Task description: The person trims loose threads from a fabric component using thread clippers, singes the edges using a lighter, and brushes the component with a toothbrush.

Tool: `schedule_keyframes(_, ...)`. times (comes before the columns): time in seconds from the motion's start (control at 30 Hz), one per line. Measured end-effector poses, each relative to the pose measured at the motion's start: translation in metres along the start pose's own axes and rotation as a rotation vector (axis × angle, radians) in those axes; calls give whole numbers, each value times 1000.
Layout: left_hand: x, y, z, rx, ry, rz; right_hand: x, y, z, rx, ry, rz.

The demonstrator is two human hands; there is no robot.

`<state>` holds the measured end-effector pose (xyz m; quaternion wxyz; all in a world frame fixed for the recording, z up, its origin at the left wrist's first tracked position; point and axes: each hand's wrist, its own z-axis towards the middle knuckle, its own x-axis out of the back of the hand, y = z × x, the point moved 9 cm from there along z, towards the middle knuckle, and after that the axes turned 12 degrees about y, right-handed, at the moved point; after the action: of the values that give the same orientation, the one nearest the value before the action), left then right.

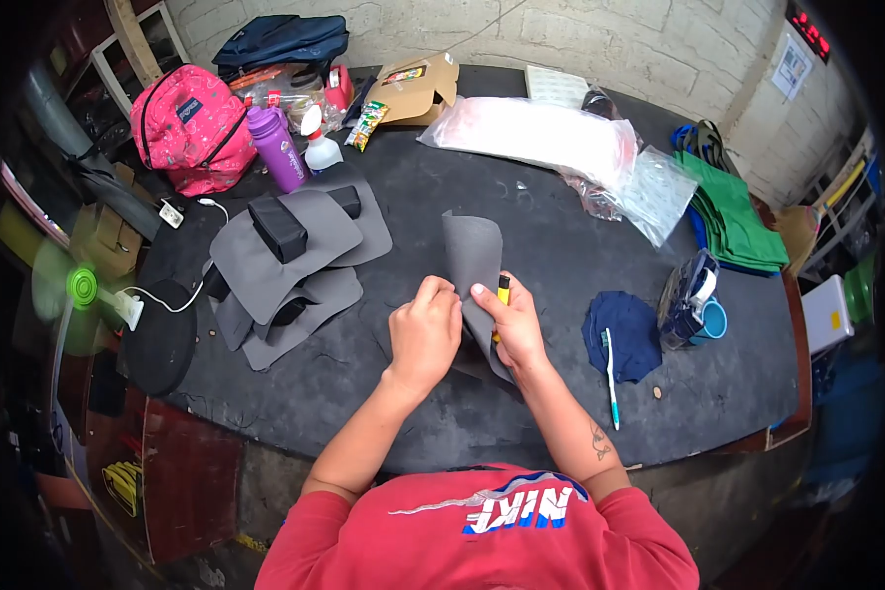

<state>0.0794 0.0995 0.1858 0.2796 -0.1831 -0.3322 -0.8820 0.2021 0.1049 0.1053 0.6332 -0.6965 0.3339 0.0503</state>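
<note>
Grey and curled: holding a flexible sheet over the desk. Clenching a yellow-and-black tool in the right hand, thumb pressed to the sheet as well. Curling the fingers of the left hand at the sheet's left edge (pinching it or merely touching, impossible to tell).

Judging by the overlapping grey pieces to the left, several already cut to shape, some with black blocks on them. On the held sheet, no such block visible; probably still unfinished. No telling how many remain.

To be read clearly: only "NIKE", upside down across the red shirt. Too small to make out: white lettering on the purple bottle, the dark patch of the pink backpack, print on the green-and-yellow packet, and (blurred too) red digits on the wall display.
</note>
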Motion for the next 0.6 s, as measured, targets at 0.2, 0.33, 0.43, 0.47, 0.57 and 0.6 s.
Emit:
schedule_keyframes(0.2, -12, 5, 3, -108, 33, 84, 5, -2, 2, 40, 7, -48)
schedule_keyframes(0.33, -44, -46, -11, 379, -151, -465, 17, 4, 10, -1, -4, -62)
schedule_keyframes(0.43, -58, -57, -20, 528, -198, -701, 24, 5, 14, 27, 13, -107)
schedule_keyframes(0.47, -62, -59, -23, 584, -226, -781, 24, 7, 14, 4, 5, -63)
schedule_keyframes(0.57, -70, -64, -29, 703, -260, -937, 29, 15, 18, -23, -18, 0)
schedule_keyframes(0.6, -72, -65, -31, 750, -266, -995, 28, 15, 18, -27, -34, 15)
